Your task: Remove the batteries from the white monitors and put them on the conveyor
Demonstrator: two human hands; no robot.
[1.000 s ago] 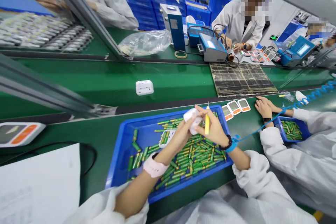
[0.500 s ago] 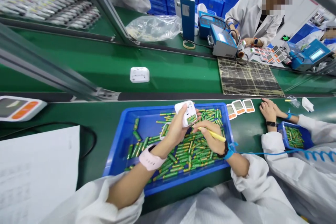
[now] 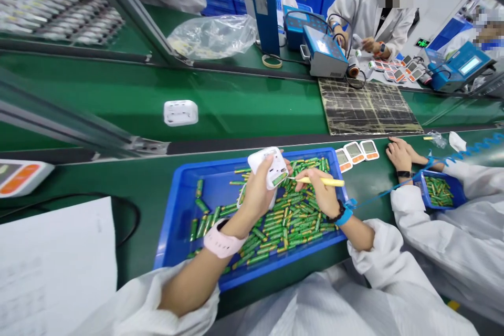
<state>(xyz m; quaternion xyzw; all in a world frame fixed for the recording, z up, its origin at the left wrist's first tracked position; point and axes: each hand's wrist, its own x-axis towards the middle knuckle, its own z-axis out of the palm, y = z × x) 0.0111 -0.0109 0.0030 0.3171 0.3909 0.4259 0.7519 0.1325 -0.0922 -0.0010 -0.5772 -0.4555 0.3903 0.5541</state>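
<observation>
Bench: dark green top [image 3: 142, 181], a brighter green strip [image 3: 244, 110] beyond it, blue test boxes [image 3: 325, 52] at the back.
Tray: one big blue tray [image 3: 167, 220] sits directly before the person, presumably to keep the loose green batteries [image 3: 293, 215] within reach of both hands.
White case: it is held above the tray, slotted side up, with green showing in the slot nearest the right hand. I take the tilt to be for seeing into it.
Left hand: this one [image 3: 256, 189] pinches the white case [image 3: 277, 164], thumb across the face and fingers behind, steadying it, I judge.
Right hand: this one [image 3: 325, 191] pinches a yellow stick [image 3: 334, 182] like a pencil, a grip that suits fine work. Its thin tip points at the case's edge; from here I cannot tell whether they touch.
Cord: a blue cord [image 3: 394, 188] leads rightward from the right wristband [image 3: 345, 216].
Screens: three white-and-orange gadgets [image 3: 354, 153] lie face up just beside the tray, perhaps so their displays stay readable.
Neighbour: a co-worker's hands [image 3: 399, 155] lie together on the bench near a small blue bin [image 3: 422, 191].
</observation>
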